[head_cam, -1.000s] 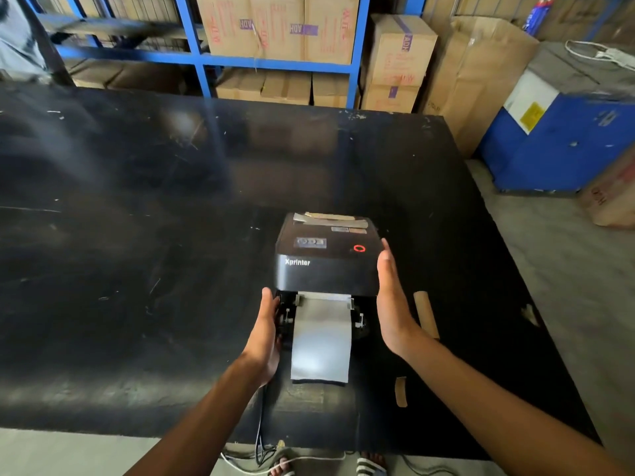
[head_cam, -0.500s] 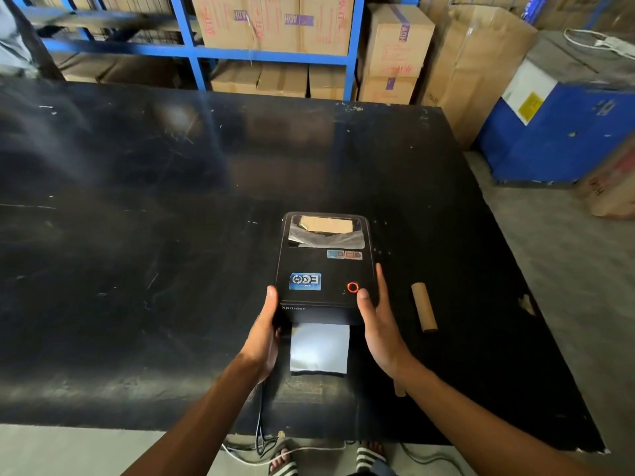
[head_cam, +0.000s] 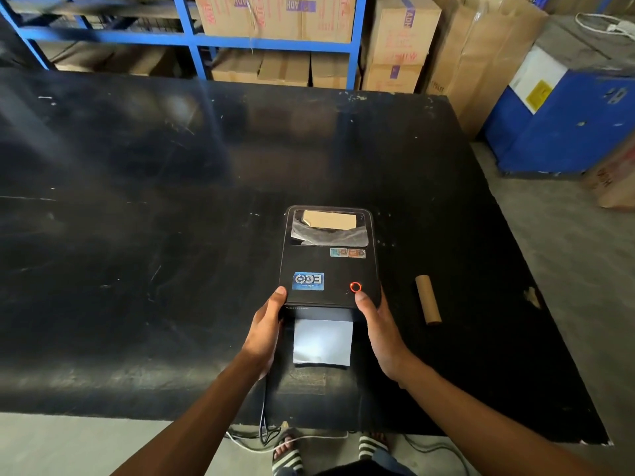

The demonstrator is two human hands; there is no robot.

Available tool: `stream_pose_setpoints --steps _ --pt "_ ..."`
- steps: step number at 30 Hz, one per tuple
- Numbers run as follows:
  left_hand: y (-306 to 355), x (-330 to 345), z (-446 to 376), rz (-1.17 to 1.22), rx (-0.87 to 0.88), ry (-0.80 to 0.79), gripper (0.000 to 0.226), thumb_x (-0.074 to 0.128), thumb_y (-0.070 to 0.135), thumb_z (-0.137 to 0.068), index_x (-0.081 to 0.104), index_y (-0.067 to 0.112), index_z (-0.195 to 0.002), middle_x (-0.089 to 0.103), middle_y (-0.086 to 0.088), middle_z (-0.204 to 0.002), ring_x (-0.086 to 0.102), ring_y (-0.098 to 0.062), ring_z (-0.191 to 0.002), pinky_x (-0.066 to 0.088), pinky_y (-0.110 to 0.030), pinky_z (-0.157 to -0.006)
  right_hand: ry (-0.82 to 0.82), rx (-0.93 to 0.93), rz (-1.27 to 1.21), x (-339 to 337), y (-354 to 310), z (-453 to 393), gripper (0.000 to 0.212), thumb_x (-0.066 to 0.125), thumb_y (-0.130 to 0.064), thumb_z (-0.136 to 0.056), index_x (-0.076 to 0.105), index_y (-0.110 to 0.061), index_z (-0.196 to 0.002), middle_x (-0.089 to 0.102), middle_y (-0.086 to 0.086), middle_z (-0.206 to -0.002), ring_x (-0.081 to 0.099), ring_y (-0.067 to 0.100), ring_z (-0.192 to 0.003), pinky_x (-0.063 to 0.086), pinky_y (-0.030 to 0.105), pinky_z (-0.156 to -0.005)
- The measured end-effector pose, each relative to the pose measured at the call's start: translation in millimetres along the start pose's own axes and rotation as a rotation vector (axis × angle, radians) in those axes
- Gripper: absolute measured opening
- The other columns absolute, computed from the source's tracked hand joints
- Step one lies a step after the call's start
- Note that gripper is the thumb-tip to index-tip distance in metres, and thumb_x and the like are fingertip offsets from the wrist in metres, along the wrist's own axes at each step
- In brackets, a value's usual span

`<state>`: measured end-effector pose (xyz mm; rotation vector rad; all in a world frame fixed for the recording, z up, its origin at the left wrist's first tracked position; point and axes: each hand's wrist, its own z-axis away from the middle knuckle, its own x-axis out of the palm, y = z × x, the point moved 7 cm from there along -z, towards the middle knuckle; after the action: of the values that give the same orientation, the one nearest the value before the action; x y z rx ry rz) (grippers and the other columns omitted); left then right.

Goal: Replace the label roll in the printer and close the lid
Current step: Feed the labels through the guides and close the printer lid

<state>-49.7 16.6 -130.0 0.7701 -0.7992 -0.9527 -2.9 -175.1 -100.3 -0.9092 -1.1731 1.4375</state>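
A black label printer (head_cam: pixel 328 266) sits on the black table (head_cam: pixel 137 235), near its front edge. Its lid lies flat and shut, with a red ring light near the front right corner. A strip of white label paper (head_cam: pixel 322 341) sticks out of the front slot. My left hand (head_cam: pixel 266 333) holds the printer's front left corner, thumb on the lid. My right hand (head_cam: pixel 379 329) holds the front right corner, thumb pressing just below the red light. An empty brown cardboard core (head_cam: pixel 427 299) lies on the table to the right of the printer.
A cable (head_cam: pixel 264 417) drops from the printer over the table's front edge. Blue shelving (head_cam: pixel 192 39) with cardboard boxes stands behind the table. A blue machine (head_cam: pixel 563 125) and more boxes stand to the right. My sandalled feet show below the table edge.
The lid came down from raised to flat on the printer. Both hands moved from the printer's sides to its front corners, thumbs on top. Less label paper shows.
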Motion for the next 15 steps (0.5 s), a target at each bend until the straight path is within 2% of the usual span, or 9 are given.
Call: stream_pose_setpoints --steps 3,8,13,15 --pt "0.6 -1.6 -0.1 -0.016 -0.001 -0.018 0.035 0.041 0.037 -0.104 0.069 0.016 -0.108 0.080 0.004 -0.097 0.075 -0.008 -0.093 0.057 -0.015 -0.071 -0.010 0.016 -0.021 -2.6 0.2 -1.5 0.048 0.054 -0.029 -0.097 0.041 -0.026 -0.143 0.061 -0.012 -0.128 0.060 -0.009 -0.108 0.048 0.007 -0.082" --pt "2.2 -1.1 0.4 -0.039 0.010 -0.020 0.034 0.041 0.035 -0.104 0.069 0.016 -0.109 0.080 0.005 -0.096 0.075 -0.007 -0.091 0.056 -0.013 -0.069 -0.049 0.006 0.036 -5.1 -2.8 -0.9 0.063 0.061 -0.051 -0.086 0.040 -0.035 -0.143 0.059 -0.011 -0.134 0.056 0.002 -0.121 0.048 0.020 -0.096" --pt "-0.7 0.5 0.5 -0.019 -0.016 -0.038 0.035 0.040 0.041 -0.103 0.067 0.021 -0.114 0.077 0.005 -0.106 0.072 -0.007 -0.097 0.054 -0.017 -0.078 0.015 0.037 -0.007 -1.8 2.1 1.3 0.051 0.053 -0.031 -0.095 0.038 -0.027 -0.144 0.058 -0.016 -0.126 0.058 -0.013 -0.106 0.047 0.004 -0.079" --pt "-2.5 1.6 1.1 -0.012 -0.018 -0.039 0.036 0.039 0.041 -0.104 0.067 0.022 -0.113 0.077 0.007 -0.103 0.073 -0.005 -0.094 0.056 -0.015 -0.073 0.027 0.042 -0.005 -1.1 2.5 2.6 0.044 0.050 -0.028 -0.098 0.042 -0.026 -0.141 0.058 -0.016 -0.124 0.058 -0.013 -0.103 0.045 0.002 -0.076"
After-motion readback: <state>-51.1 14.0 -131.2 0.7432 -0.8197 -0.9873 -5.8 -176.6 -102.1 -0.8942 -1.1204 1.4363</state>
